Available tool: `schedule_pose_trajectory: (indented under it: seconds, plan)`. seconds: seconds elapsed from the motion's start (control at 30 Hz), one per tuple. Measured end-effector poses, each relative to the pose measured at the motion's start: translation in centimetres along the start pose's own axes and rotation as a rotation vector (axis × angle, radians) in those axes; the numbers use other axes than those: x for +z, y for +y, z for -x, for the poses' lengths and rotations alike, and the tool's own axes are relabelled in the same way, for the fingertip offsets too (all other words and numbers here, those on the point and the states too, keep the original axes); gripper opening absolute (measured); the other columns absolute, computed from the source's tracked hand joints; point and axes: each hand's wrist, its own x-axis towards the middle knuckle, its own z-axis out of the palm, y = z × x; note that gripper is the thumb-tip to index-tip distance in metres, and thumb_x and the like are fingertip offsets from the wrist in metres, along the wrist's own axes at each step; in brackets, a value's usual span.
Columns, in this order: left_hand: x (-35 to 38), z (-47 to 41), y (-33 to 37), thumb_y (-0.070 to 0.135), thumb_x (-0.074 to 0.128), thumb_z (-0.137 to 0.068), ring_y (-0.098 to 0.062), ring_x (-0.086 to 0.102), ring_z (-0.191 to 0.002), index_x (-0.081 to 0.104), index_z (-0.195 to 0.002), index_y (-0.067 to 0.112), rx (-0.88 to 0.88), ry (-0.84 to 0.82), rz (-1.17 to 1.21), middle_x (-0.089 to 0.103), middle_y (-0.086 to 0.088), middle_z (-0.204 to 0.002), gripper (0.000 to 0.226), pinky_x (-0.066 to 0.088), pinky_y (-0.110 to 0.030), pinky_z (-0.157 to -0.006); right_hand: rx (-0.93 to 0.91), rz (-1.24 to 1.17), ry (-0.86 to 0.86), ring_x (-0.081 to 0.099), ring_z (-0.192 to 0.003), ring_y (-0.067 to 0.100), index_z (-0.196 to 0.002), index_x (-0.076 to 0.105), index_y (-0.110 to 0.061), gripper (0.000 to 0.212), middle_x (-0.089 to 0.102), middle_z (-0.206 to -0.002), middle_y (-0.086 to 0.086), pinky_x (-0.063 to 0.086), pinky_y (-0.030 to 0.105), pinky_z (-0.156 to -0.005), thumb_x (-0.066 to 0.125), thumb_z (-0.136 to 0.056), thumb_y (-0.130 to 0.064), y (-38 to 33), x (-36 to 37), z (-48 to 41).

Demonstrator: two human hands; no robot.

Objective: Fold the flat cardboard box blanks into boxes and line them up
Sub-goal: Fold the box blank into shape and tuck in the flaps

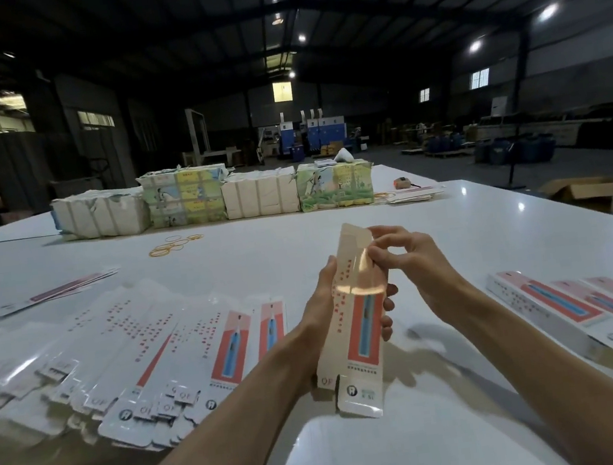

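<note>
A long narrow white box (355, 326) with a red and blue panel is held upright over the white table (362, 449), popped open into a tube. My left hand (322, 307) grips its middle from the left, fingertips showing on the right side. My right hand (404, 259) pinches the box's upper right edge near the top flap. A fanned heap of flat blanks (140, 368) lies at the left. A row of folded boxes (584, 310) lies side by side at the right.
Several wrapped bundles of blanks (212, 199) stand across the far side of the table. Yellow rubber bands (173, 244) lie in front of them. More loose blanks (53, 292) lie at far left and a small stack (414, 194) at far right.
</note>
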Motion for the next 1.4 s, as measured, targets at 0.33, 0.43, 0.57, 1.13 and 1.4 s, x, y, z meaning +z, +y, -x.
schedule_pose_trajectory:
  seconds: [0.33, 0.43, 0.57, 1.13, 1.4]
  plan:
    - [3.0, -0.4, 0.5, 0.076, 0.036, -0.099, -0.015, 0.053, -0.053, 0.055, -0.099, 0.011, -0.106, 0.077, 0.152, 0.056, -0.006, -0.073, 0.068, 0.05, -0.024, -0.052, 0.052, -0.387, -0.059, 0.066, -0.121, 0.028, -0.103, 0.077, -0.003, 0.022, 0.065, -0.14, 0.002, 0.053, 0.039, -0.106, 0.067, -0.096, -0.021, 0.4, 0.3, 0.1]
    - [2.1, -0.3, 0.6, 0.071, 0.04, -0.101, -0.014, 0.049, -0.05, 0.052, -0.097, 0.009, -0.091, 0.101, 0.307, 0.052, -0.007, -0.07, 0.063, 0.048, -0.022, -0.048, 0.034, -0.309, -0.028, 0.063, -0.127, 0.027, -0.123, 0.068, -0.014, 0.035, 0.063, -0.139, 0.005, 0.052, 0.043, -0.108, 0.072, -0.091, -0.028, 0.7, 1.4, 0.6]
    - [0.3, 0.1, 0.6, 0.065, 0.047, -0.101, -0.014, 0.054, -0.05, 0.058, -0.093, 0.009, -0.045, 0.061, 0.534, 0.054, -0.008, -0.071, 0.057, 0.052, -0.023, -0.048, 0.074, -0.143, -0.1, 0.069, -0.118, 0.024, -0.143, 0.049, -0.033, 0.06, 0.068, -0.132, 0.002, 0.053, 0.053, -0.108, 0.074, -0.089, -0.037, 1.2, 2.7, 1.3]
    - [1.5, 1.0, -0.1, 0.058, 0.034, -0.107, -0.022, 0.077, -0.103, 0.028, -0.156, 0.054, 0.536, 0.39, -0.178, 0.064, 0.003, -0.138, 0.049, 0.066, -0.047, -0.075, -0.073, -0.085, -0.116, 0.073, -0.102, 0.033, -0.146, 0.05, -0.037, 0.044, 0.079, -0.108, 0.003, 0.063, 0.043, -0.088, 0.062, -0.104, -0.035, 1.1, 1.9, 1.5]
    - [2.2, 0.9, 0.0, 0.058, 0.049, -0.099, -0.019, 0.072, -0.116, 0.012, -0.156, 0.063, 0.593, 0.3, -0.314, 0.044, 0.003, -0.16, 0.069, 0.066, -0.038, -0.076, -0.092, -0.087, -0.076, 0.074, -0.108, 0.023, -0.148, 0.048, -0.038, 0.046, 0.078, -0.115, -0.004, 0.061, 0.037, -0.091, 0.061, -0.105, -0.028, 0.9, 1.4, 1.1]
